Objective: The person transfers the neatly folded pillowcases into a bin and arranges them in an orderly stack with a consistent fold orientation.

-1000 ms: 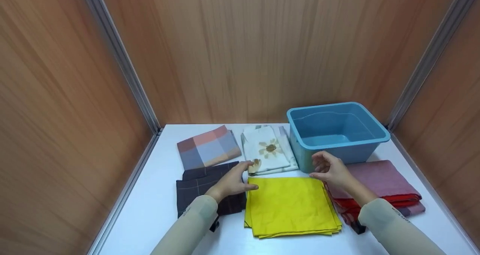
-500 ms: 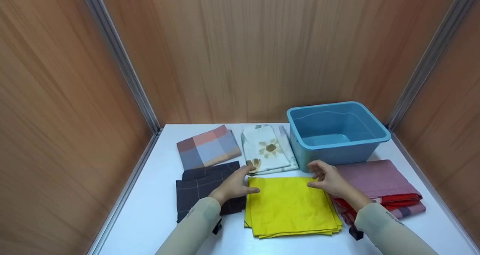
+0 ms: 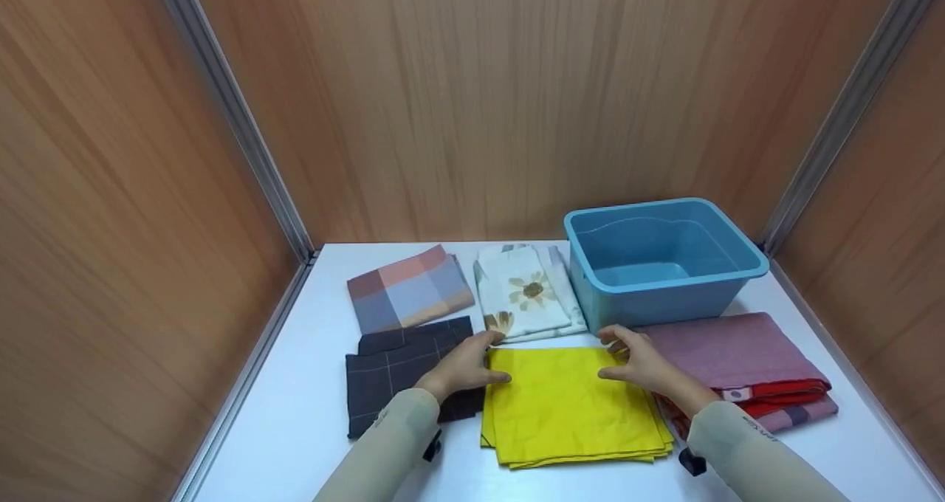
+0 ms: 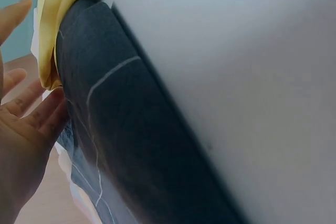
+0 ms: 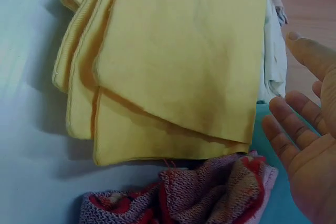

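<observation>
A folded yellow cloth [image 3: 572, 413] lies at the front middle of the white table, its layered edges showing in the right wrist view. My left hand [image 3: 464, 367] is at its far left corner, fingers spread, over the folded dark checked cloth [image 3: 391, 384]. In the left wrist view the fingers [image 4: 39, 111] are right at the yellow fold. Across from it, my right hand [image 3: 641, 362] is over the far right corner, fingers loosely bent and thumb apart, with nothing gripped. A folded pink and red cloth [image 3: 738, 351] lies beside it.
A blue plastic bin [image 3: 664, 306] stands at the back right. To its left lie a folded white flowered cloth [image 3: 528, 303] and a folded multicoloured checked cloth [image 3: 413, 288]. Wooden panels [image 3: 472, 103] close off the back and both sides.
My right hand has come down and left, nearer the yellow cloth's far corner. My left hand has shifted slightly down toward the opposite corner. The cloths and the bin stay in place.
</observation>
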The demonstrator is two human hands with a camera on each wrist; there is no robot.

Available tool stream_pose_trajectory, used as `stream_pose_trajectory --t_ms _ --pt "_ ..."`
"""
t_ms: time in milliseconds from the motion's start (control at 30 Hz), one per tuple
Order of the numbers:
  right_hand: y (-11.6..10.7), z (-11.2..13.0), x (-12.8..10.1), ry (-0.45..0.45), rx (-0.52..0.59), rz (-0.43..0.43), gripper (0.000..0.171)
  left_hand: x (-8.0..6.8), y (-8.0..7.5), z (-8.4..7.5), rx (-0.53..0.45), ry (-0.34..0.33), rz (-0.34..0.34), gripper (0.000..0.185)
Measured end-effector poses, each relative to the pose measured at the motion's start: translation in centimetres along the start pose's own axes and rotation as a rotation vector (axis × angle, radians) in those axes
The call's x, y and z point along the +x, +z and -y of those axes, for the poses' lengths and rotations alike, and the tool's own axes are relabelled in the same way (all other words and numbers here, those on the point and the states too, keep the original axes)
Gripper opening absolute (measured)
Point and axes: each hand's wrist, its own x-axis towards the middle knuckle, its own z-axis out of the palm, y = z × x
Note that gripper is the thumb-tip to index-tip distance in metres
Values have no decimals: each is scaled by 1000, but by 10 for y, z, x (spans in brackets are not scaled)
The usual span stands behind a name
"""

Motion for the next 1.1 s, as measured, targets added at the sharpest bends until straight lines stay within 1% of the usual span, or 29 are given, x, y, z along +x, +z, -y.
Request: stream_pose_trajectory --t_ms 233,433,600,700,800,900,1033,1100 --pt "5 -2 3 37 -26 15 63 4 1 2 22 -41 26 77" --pt "7 -6 7 62 -32 34 66 7 1 2 37 -32 30 75" --pt "8 -8 8 98 -45 47 69 9 4 -1 55 -49 26 74" --pt "11 -8 9 105 -62 47 71 8 5 -2 33 -53 17 70" --pt "13 -8 10 99 -76 42 72 8 6 -3 -15 -43 2 66" --pt "16 -8 11 91 -89 42 71 8 6 -3 -64 -51 -9 62" --pt "18 -9 13 92 -110 36 70 9 6 -5 -96 -57 -20 50" --pt "19 -10 13 92 -121 31 69 10 7 -7 -98 -47 -21 42"
